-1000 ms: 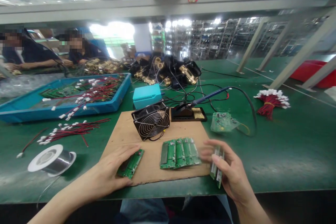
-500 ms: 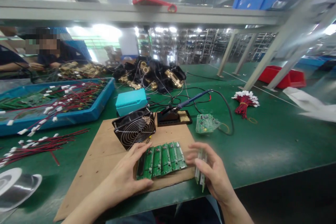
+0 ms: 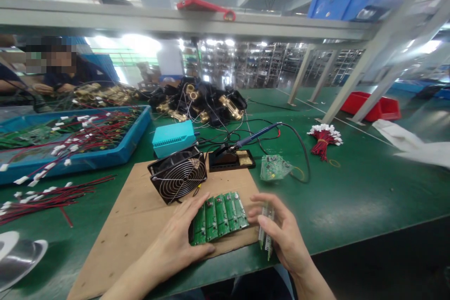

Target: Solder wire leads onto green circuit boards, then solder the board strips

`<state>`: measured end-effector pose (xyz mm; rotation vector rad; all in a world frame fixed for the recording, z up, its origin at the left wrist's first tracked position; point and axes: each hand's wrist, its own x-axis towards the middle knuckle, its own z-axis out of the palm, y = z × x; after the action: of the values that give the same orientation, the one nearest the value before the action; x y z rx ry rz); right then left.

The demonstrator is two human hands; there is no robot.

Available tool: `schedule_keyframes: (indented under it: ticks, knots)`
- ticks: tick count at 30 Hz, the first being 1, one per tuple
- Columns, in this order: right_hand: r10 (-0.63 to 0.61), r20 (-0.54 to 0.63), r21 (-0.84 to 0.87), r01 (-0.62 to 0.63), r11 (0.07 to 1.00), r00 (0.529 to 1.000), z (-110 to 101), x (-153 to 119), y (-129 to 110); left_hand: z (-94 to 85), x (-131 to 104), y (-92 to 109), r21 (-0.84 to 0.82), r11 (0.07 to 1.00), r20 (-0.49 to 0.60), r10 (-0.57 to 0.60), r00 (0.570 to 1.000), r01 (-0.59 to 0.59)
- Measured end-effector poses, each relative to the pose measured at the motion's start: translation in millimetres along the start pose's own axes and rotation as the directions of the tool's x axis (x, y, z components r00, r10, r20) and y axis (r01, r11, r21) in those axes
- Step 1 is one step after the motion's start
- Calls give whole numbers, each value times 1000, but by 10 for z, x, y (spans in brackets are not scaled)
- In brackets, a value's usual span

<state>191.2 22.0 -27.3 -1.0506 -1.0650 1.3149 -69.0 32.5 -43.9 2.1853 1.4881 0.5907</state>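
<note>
My left hand [image 3: 183, 229] is closed around the left end of a row of green circuit boards [image 3: 221, 218], thumb at the near edge and fingers at the far edge. The boards lie overlapping on a sheet of cardboard [image 3: 140, 215]. To the right of the row, my right hand [image 3: 281, 225] grips a couple of circuit boards [image 3: 266, 234] on edge between thumb and fingers. Its fingertips are slightly blurred, close to the row's right end. Beyond the row stands a black fan with a wire guard [image 3: 179, 176].
A soldering iron [image 3: 255, 135] rests in its stand [image 3: 228, 161] behind the cardboard. More boards [image 3: 276, 168] lie to its right. A blue tray [image 3: 135, 143] holds boards and wires at left, near a solder spool [image 3: 24, 260]. Red-black wires [image 3: 323, 143] are bundled at right. A co-worker [image 3: 66, 75] sits far left.
My left hand has slid right along the row, covering more of its left end. My right hand still holds its boards beside the row. The view has shifted slightly.
</note>
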Motion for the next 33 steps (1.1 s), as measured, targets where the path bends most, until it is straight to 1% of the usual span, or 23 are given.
schedule_keyframes:
  ticks: [1, 3, 5, 7, 9, 11, 13, 15, 17, 19, 21, 22, 24, 26, 27, 29, 31, 33]
  knots:
    - [-3, 2, 1, 3, 1000, 1000, -2, 5, 11, 8, -10, -6, 12, 1000, -23, 27, 999, -26]
    - [-18, 1, 14, 18, 1000, 1000, -1, 8, 25, 9, -41, 8, 50, 994, -102, 101, 990, -97]
    - [-57, -7, 51, 57, 997, 998, 14, -4, 19, -10, -83, 77, 101, 981, -208, 184, 961, -166]
    - [-103, -1, 133, 102, 986, 995, 45, -31, -16, -44, -124, 206, 156, 959, -283, 275, 919, -239]
    - [-129, 49, 253, 112, 961, 991, 90, -68, -69, -77, -151, 372, 203, 918, -290, 389, 875, -341]
    - [-132, 133, 373, 74, 925, 982, 142, -106, -117, -92, -149, 548, 229, 866, -257, 494, 830, -444]
    - [-121, 217, 450, 11, 893, 969, 197, -141, -144, -83, -119, 709, 229, 829, -245, 557, 794, -511]
    - [-81, 291, 469, -68, 881, 953, 248, -176, -151, -57, -76, 838, 220, 816, -267, 577, 772, -534]
    - [-51, 335, 443, -109, 890, 941, 289, -212, -159, -28, -47, 926, 204, 818, -280, 576, 768, -538]
    - [-59, 341, 398, -88, 913, 938, 316, -252, -187, -10, -48, 969, 169, 827, -268, 562, 783, -536]
    - [-59, 330, 349, -63, 935, 942, 323, -291, -235, -7, -80, 968, 107, 835, -263, 547, 795, -539]
    - [-36, 334, 326, -79, 942, 942, 321, -309, -261, -11, -103, 954, 74, 842, -270, 533, 802, -534]
    - [40, 364, 280, -151, 948, 930, 309, -340, -306, -26, -150, 912, 36, 856, -284, 503, 816, -516]
    - [116, 396, 224, -218, 950, 911, 294, -358, -327, -37, -183, 867, 39, 866, -289, 487, 824, -498]
    - [137, 399, 195, -230, 953, 907, 289, -363, -327, -38, -193, 848, 46, 867, -287, 486, 825, -495]
    - [152, 363, 152, -219, 964, 920, 287, -363, -312, -31, -203, 826, 49, 867, -268, 489, 830, -496]
    - [131, 293, 123, -173, 977, 947, 295, -358, -286, -19, -214, 821, 29, 882, -237, 462, 854, -469]
    - [74, 217, 60, -89, 994, 973, 311, -358, -262, -10, -233, 818, -4, 902, -203, 422, 884, -432]
